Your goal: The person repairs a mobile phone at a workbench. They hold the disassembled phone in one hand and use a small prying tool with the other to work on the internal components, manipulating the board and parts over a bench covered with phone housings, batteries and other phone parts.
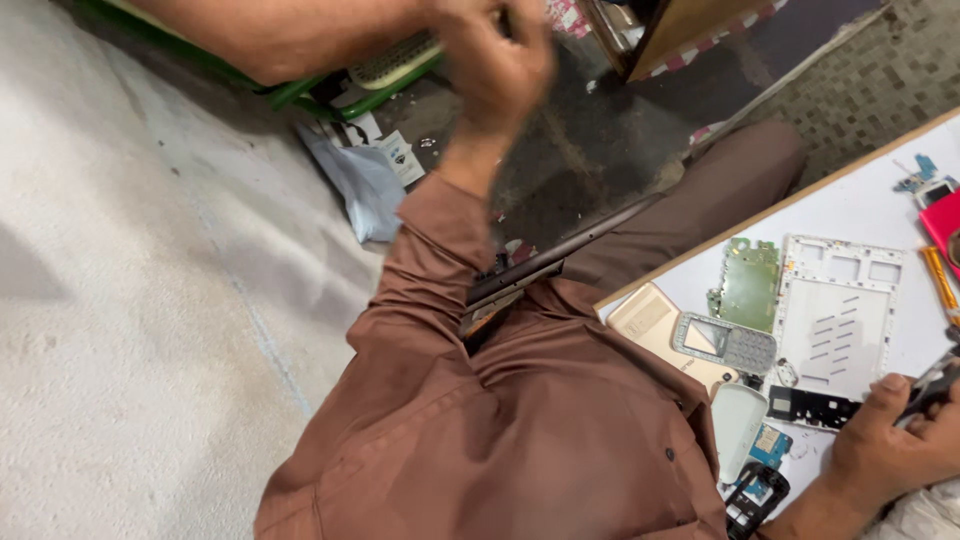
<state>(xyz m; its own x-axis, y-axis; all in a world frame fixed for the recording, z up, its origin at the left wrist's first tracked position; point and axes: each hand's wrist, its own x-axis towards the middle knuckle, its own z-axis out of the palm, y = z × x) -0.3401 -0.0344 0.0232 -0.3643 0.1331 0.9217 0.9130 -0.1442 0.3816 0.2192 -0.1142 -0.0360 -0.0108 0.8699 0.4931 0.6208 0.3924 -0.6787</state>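
My left hand (492,62) is raised at the top of the view, blurred, its fingers curled. It meets a bare forearm (280,32) of another person that reaches in from the upper left; what passes between them is hidden. My right hand (888,440) rests on a white board (860,205) at the lower right, fingers closed around a thin dark tool (932,384). Just left of it lie a black phone part (808,407), a white phone frame (835,320), a green circuit board (748,285) and a grey keypad front (722,343).
A beige back cover (648,318), a pale cover (738,425) and a black frame (755,495) lie on the board's near end. A dark flat slab (560,255) crosses my lap. A grey plastic bag (365,185) and a green-framed thing (330,97) sit on the floor.
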